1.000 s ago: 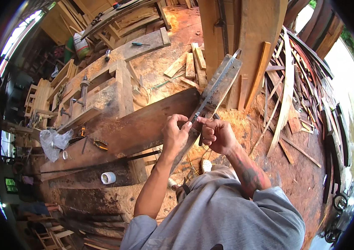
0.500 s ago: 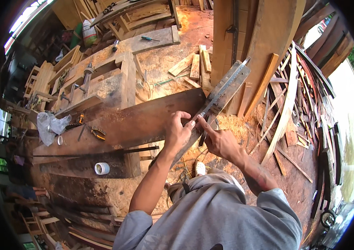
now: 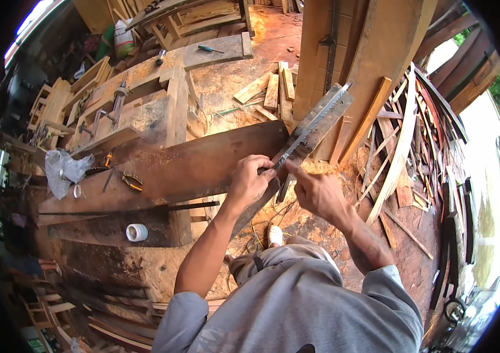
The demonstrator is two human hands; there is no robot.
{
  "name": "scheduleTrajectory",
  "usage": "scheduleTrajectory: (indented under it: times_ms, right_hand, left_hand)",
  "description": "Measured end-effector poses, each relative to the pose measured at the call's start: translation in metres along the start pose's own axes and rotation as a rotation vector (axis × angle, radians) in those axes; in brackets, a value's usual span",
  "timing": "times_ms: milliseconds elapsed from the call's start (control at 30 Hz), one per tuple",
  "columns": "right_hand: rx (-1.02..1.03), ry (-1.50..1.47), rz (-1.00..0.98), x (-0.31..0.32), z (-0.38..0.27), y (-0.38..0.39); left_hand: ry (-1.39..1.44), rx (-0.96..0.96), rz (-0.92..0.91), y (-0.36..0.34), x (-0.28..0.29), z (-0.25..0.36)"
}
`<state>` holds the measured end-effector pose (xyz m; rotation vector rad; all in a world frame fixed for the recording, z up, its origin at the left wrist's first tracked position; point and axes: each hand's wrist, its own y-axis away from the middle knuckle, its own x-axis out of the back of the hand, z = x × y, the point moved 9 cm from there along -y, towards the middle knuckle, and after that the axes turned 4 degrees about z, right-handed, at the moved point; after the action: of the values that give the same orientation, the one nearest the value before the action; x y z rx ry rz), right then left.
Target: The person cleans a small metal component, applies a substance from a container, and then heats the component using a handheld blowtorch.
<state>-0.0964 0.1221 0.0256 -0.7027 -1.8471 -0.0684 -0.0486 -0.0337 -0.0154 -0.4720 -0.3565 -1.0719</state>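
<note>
Metal blade overhangs the board at one edge, left fingers well back.

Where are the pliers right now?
In the head view, the pliers lie on the brown board, left of the left hand and above the white jar.

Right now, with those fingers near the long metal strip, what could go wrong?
The metal strip looks toothed, so it might nick the left hand or right hand, both at its near end. The white tub sits near the edge of the dark board, so a bump could knock it off.
</note>
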Motion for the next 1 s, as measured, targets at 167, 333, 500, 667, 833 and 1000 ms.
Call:
scheduleTrajectory:
  times_ms: [167, 333, 500, 667, 833, 1000]
  right_hand:
    - [0.023, -0.003, 0.085, 0.017, 0.004, -0.025]
    - [0.063, 0.082, -0.064, -0.007, 0.002, -0.022]
    - [0.088, 0.130, -0.059, 0.002, 0.005, -0.011]
    - [0.004, 0.131, -0.131, -0.006, 0.011, -0.017]
    - [0.188, 0.015, -0.048, 0.008, -0.021, 0.001]
    - [-0.532, -0.895, -0.138, -0.007, 0.015, -0.011]
  left_hand:
    - [0.106, 0.302, -0.102, -0.001, -0.006, -0.012]
    - [0.136, 0.261, -0.074, -0.002, -0.012, -0.021]
    - [0.307, 0.294, -0.114, 0.000, -0.009, -0.010]
    - [0.239, 0.275, -0.114, 0.000, -0.004, -0.005]
    - [0.389, 0.275, -0.112, 0.003, 0.002, -0.009]
    - [0.357, 0.323, -0.046, 0.011, 0.050, 0.007]
